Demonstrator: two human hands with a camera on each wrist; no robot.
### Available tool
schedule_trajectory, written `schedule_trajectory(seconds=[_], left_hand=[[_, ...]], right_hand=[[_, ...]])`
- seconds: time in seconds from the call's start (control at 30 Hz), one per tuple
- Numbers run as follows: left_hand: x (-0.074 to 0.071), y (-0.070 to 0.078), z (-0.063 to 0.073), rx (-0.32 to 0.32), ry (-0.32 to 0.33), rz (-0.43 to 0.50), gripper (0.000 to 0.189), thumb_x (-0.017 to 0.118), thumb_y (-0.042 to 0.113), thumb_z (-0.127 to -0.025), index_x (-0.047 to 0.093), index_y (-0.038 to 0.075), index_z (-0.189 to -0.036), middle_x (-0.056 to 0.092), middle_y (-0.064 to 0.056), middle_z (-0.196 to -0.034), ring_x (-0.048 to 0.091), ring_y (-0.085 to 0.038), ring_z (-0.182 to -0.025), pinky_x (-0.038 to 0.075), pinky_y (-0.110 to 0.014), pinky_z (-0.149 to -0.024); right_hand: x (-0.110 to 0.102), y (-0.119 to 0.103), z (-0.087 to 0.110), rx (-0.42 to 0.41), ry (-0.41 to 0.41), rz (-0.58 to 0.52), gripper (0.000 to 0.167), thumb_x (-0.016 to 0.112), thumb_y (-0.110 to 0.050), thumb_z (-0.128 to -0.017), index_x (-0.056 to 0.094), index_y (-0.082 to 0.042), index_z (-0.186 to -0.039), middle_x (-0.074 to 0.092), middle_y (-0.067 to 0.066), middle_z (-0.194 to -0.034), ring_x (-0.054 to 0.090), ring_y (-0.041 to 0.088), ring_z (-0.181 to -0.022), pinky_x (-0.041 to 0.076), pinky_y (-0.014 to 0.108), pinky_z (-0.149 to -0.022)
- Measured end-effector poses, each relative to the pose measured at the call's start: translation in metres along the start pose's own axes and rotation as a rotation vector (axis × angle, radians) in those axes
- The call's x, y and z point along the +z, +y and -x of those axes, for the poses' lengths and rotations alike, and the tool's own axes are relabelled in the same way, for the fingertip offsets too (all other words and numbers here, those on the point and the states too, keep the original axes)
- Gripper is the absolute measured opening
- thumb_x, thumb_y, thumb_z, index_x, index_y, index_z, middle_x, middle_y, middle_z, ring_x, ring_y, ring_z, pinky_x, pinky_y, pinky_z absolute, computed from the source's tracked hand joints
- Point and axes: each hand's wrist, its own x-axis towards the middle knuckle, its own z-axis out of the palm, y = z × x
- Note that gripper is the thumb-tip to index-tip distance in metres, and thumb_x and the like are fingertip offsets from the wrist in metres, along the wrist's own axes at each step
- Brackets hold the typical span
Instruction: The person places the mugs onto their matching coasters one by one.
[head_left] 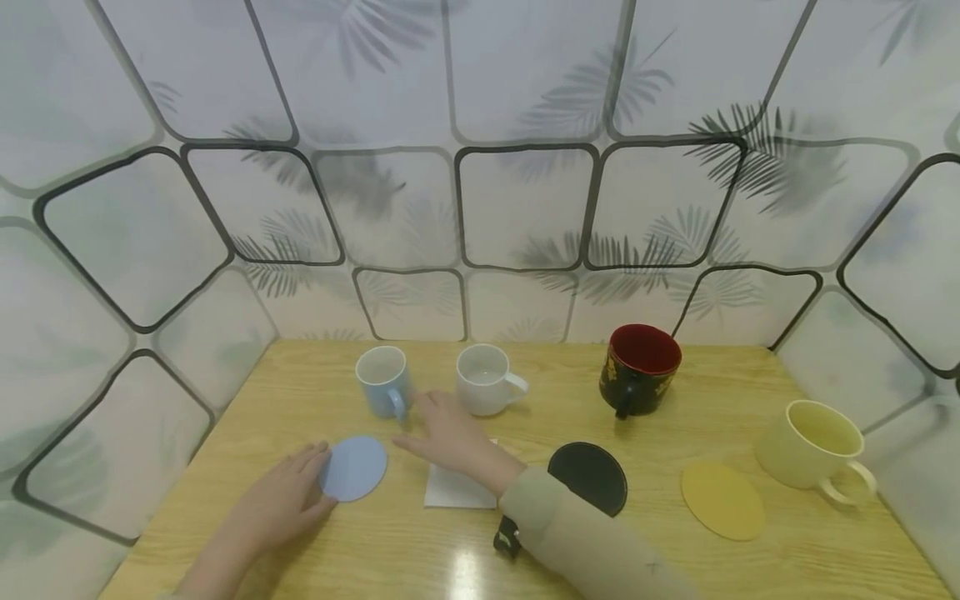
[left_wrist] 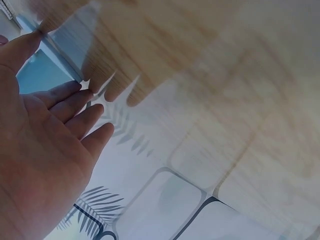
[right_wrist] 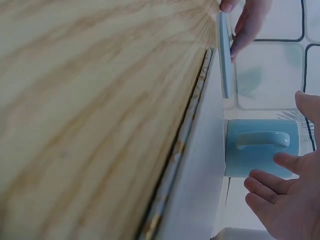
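Observation:
At the left of the table in the head view, my left hand (head_left: 279, 502) rests against the near-left edge of a round light-blue coaster (head_left: 356, 468). The left wrist view has its fingers (left_wrist: 75, 112) nearly straight, with thumb and index finger at the coaster's rim. My right hand (head_left: 452, 435) hovers above a square white coaster (head_left: 456, 492), fingers extended and holding nothing. Its fingertips are close to the handle of a light-blue mug (right_wrist: 260, 162); contact is unclear. Just behind that hand stands a white mug (head_left: 482, 392). The right forearm covers part of the square coaster.
A black mug with a red inside (head_left: 636, 383) stands back right, with a round black coaster (head_left: 592, 479) in front, partly behind the sleeve. Further right are a round yellow coaster (head_left: 723, 500) and a yellow mug (head_left: 798, 454). Patterned walls (head_left: 525, 208) enclose the wooden table (head_left: 375, 550).

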Motion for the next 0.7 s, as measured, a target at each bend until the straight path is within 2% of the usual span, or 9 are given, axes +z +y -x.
schedule_trajectory(seconds=[0.27, 0.53, 0.7], left_hand=[[0.000, 0.001, 0.000, -0.006, 0.007, 0.007, 0.074, 0.080, 0.036, -0.092, 0.057, -0.010, -0.145, 0.059, -0.030, -0.148, 0.058, -0.050, -0.136, 0.050, -0.064, -0.113], [0.001, 0.001, 0.001, -0.013, 0.007, 0.018, 0.075, 0.080, 0.036, -0.093, 0.055, -0.009, -0.146, 0.058, -0.030, -0.150, 0.057, -0.051, -0.138, 0.050, -0.064, -0.113], [0.001, 0.001, 0.000, -0.021, 0.002, 0.019, 0.075, 0.080, 0.036, -0.093, 0.055, -0.009, -0.147, 0.057, -0.030, -0.151, 0.056, -0.051, -0.139, 0.049, -0.065, -0.114]], right_hand=[[0.004, 0.001, -0.010, 0.023, -0.003, -0.116, 0.070, 0.069, -0.049, -0.101, 0.053, -0.007, -0.153, 0.063, 0.016, -0.147, 0.061, 0.031, -0.135, 0.054, 0.046, -0.114], [0.015, 0.009, -0.022, -0.010, 0.015, -0.200, 0.050, 0.071, -0.041, -0.101, 0.065, -0.011, -0.141, 0.070, 0.010, -0.139, 0.065, 0.028, -0.131, 0.055, 0.044, -0.113], [0.021, 0.014, -0.025, 0.042, 0.020, -0.317, 0.049, 0.071, -0.037, -0.102, 0.065, -0.010, -0.142, 0.067, 0.010, -0.145, 0.062, 0.029, -0.138, 0.051, 0.047, -0.119]])
